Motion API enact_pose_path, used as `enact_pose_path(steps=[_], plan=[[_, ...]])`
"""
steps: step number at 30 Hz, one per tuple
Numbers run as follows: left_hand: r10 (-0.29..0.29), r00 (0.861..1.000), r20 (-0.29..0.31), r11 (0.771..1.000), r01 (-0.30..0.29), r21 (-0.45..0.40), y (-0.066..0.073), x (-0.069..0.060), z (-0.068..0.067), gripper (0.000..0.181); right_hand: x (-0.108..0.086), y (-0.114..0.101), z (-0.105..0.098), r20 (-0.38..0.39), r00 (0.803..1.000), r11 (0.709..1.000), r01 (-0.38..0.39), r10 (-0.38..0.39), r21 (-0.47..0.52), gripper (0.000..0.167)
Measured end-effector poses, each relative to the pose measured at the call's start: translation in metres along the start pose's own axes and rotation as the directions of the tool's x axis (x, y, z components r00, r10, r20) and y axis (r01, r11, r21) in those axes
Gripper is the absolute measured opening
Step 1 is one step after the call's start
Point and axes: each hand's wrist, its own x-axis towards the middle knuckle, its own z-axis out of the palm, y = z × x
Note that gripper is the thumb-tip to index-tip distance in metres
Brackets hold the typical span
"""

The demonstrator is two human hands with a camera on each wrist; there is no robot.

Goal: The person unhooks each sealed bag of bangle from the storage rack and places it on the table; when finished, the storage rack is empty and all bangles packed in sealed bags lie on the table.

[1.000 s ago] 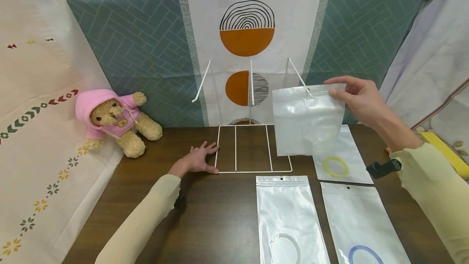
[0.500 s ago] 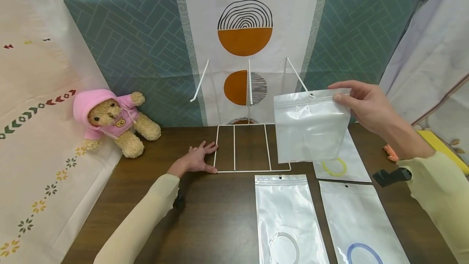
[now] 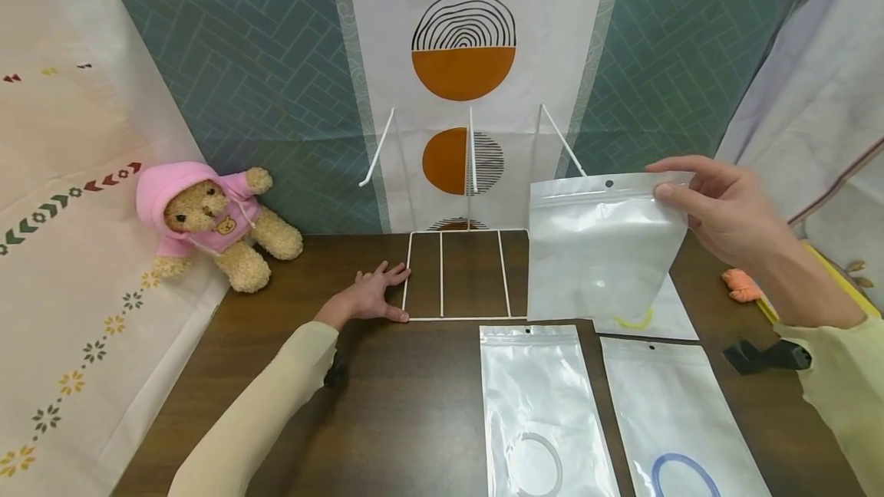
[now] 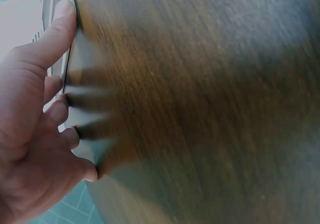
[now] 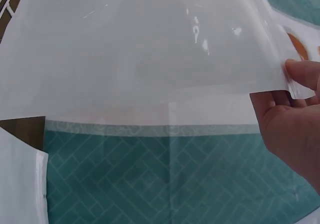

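Observation:
A silvery-white zip bag (image 3: pixel 604 244) hangs from my right hand (image 3: pixel 735 209), whose thumb and fingers pinch its upper right corner. The small hole near its top edge is in front of the right hook (image 3: pixel 562 140) of a white wire rack (image 3: pixel 442 274); the hook's tip is hidden behind the bag. In the right wrist view the thumb (image 5: pixel 302 71) presses the bag's edge. With fingers spread, my left hand (image 3: pixel 369 297) rests on the table at the left side of the rack's base. The left wrist view has its thumb (image 4: pixel 57 34) touching the wire.
Three more zip bags lie on the right: one with a clear ring (image 3: pixel 535 462), one with a blue ring (image 3: pixel 684 474), one with a yellow ring (image 3: pixel 635 320), partly covered. A teddy bear (image 3: pixel 214 221) in pink sits left. Orange yarn (image 3: pixel 741 284) lies far right.
The right hand has drawn the bag down, right and nearer me. The hook's tip showed in front of the bag at first; now the bag is in front of it. The left hand stays put.

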Motion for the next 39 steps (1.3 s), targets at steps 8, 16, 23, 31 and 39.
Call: enact_pose_path(steps=[8, 16, 23, 31, 39], plan=[[0.012, 1.000, 0.001, 0.999, -0.012, 0.046, -0.002, 0.002, -0.003, 0.098, -0.033, -0.006, 0.003, -0.162, 0.987, 0.972, -0.022, -0.017, -0.236, 0.029], [0.002, 1.000, 0.014, 0.997, -0.003, 0.079, -0.004, -0.002, -0.003, 0.098, -0.055, 0.002, 0.015, -0.072, 0.996, 0.984, 0.039, -0.053, -0.172, 0.032], [0.006, 1.000, 0.022, 0.996, -0.008, 0.091, -0.004, -0.001, -0.003, 0.098, -0.056, 0.025, 0.051, 0.012, 0.999, 0.972, 0.050, -0.048, -0.228, 0.029], [0.020, 0.999, 0.036, 0.994, -0.024, 0.109, -0.001, 0.001, -0.004, 0.099, -0.051, 0.043, 0.108, -0.025, 0.996, 0.950, 0.077, -0.089, -0.303, 0.026], [0.046, 0.998, 0.043, 0.990, -0.051, 0.130, -0.002, 0.005, -0.003, 0.081, -0.057, 0.066, 0.167, -0.023, 0.995, 0.982, 0.094, -0.099, -0.166, 0.031]])
